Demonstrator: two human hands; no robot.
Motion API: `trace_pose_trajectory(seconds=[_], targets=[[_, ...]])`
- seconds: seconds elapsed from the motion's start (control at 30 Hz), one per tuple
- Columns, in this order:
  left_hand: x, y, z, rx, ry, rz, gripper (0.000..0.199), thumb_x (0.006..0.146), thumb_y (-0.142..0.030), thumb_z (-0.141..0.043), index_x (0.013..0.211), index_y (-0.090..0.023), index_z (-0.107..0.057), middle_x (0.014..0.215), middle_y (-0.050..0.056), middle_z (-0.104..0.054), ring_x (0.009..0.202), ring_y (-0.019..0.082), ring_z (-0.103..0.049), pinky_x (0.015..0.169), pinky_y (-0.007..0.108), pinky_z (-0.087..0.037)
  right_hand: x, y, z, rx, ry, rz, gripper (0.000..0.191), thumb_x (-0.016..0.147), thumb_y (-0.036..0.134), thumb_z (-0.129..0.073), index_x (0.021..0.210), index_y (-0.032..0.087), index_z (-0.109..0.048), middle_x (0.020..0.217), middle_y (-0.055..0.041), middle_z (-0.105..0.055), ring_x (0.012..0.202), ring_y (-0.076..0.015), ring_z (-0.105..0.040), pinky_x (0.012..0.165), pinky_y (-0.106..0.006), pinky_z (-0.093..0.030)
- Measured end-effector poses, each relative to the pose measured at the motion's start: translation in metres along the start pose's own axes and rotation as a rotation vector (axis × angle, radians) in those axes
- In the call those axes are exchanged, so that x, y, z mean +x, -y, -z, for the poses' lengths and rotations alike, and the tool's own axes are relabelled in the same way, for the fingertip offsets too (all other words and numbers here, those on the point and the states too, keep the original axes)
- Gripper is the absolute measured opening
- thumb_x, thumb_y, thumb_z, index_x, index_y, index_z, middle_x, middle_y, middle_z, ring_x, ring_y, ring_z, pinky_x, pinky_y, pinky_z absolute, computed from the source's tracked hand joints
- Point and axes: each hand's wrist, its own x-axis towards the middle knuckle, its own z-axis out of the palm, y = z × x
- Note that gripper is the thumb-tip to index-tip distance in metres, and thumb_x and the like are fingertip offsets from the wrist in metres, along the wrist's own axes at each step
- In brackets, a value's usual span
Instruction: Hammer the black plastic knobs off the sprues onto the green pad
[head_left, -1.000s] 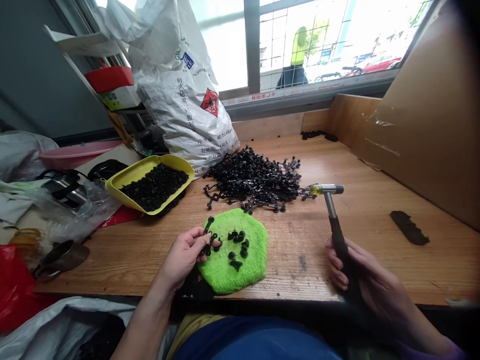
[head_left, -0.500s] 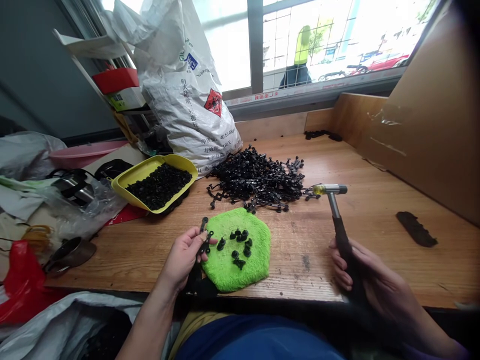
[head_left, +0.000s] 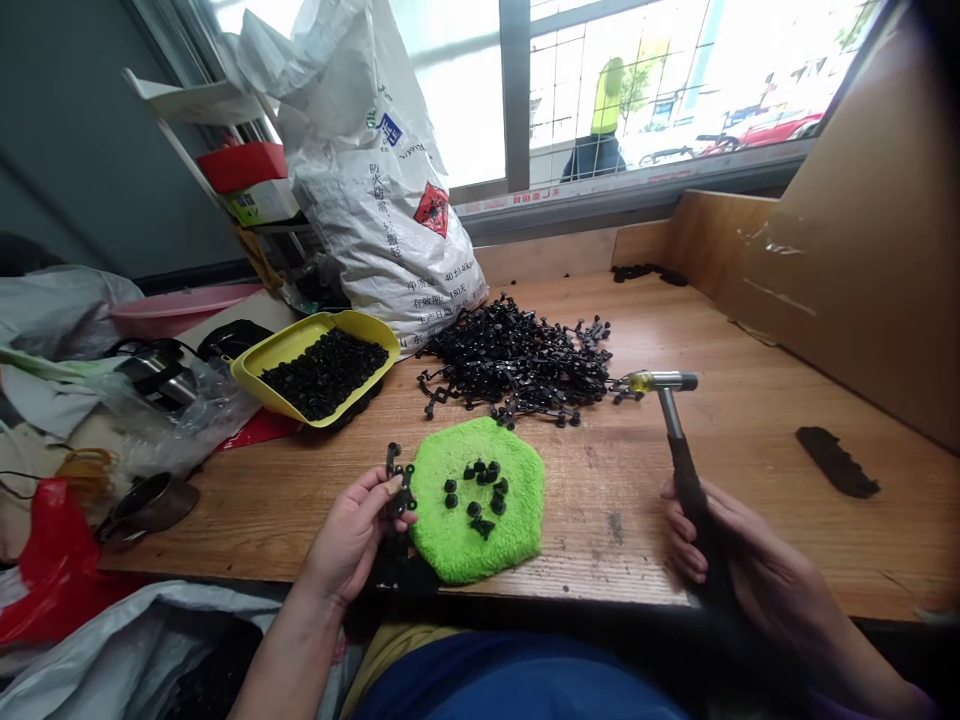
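My left hand [head_left: 351, 535] pinches a black jointed part [head_left: 403, 488] with round holes, just left of a green fuzzy pad [head_left: 517, 550]. On that pad lie several small black studs [head_left: 499, 497], arranged in a rough ring. My right hand [head_left: 724, 550] is wrapped round the dark handle of a small hammer [head_left: 681, 460]. Its metal head has a yellow face on the left and a grey one on the right, raised above the wooden table [head_left: 600, 470]. Behind the pad spreads a heap of black linked parts [head_left: 517, 355].
A yellow scoop-shaped tray [head_left: 251, 375] full of small black pieces stands left of the heap. Behind it leans a big white sack [head_left: 390, 200]. A dark flat strip [head_left: 836, 460] lies at right, near a cardboard sheet [head_left: 840, 270]. A metal cup [head_left: 154, 505] sits at left.
My left hand has shifted slightly left with the black part, off the pad's edge. My right hand holds the hammer nearly still. The whole view has moved a little.
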Motion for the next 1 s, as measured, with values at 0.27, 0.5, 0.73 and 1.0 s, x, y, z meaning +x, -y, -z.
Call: trace_pose_trajectory(seconds=[0.27, 0.5, 0.73, 1.0], targets=[[0.011, -0.001, -0.016, -0.116, 0.008, -0.004, 0.019, 0.065, -0.017, -0.070, 0.077, -0.009, -0.058, 0.069, 0.002, -0.060, 0.059, 0.007, -0.055, 0.052, 0.013, -0.044, 0.004, -0.004, 0.008, -0.071, 0.008, 0.004, 0.017, 0.080, 0.037, -0.051, 0.086, 0.022, -0.055, 0.068, -0.0021, -0.043, 0.050, -0.0138, -0.037, 0.042, -0.026, -0.035], [0.016, 0.002, -0.022, -0.115, -0.026, 0.049, 0.029, 0.060, -0.012, -0.073, 0.084, -0.011, -0.058, 0.074, 0.003, -0.063, 0.056, 0.007, -0.057, 0.049, 0.012, -0.047, 0.003, -0.003, 0.007, -0.081, 0.015, 0.010, 0.016, 0.080, 0.037, -0.050, 0.085, 0.022, -0.055, 0.068, -0.0020, -0.042, 0.050, -0.0138, -0.037, 0.043, -0.026, -0.035], [0.017, 0.006, -0.021, -0.075, 0.029, 0.064, 0.025, 0.061, -0.014, -0.073, 0.079, -0.011, -0.056, 0.071, 0.004, -0.063, 0.056, 0.008, -0.058, 0.048, 0.012, -0.046, 0.005, -0.005, 0.011, -0.075, 0.031, 0.007, 0.017, 0.081, 0.037, -0.049, 0.089, 0.023, -0.054, 0.069, -0.0015, -0.043, 0.050, -0.0137, -0.037, 0.043, -0.026, -0.034], [0.013, 0.004, -0.023, -0.072, 0.056, 0.067, 0.024, 0.062, -0.016, -0.073, 0.074, -0.012, -0.053, 0.061, 0.003, -0.061, 0.051, 0.007, -0.055, 0.045, 0.012, -0.043, 0.006, -0.008, 0.004, -0.164, 0.029, 0.007, 0.018, 0.082, 0.040, -0.051, 0.084, 0.021, -0.050, 0.064, 0.0021, -0.043, 0.044, -0.0093, -0.036, 0.039, -0.021, -0.031]])
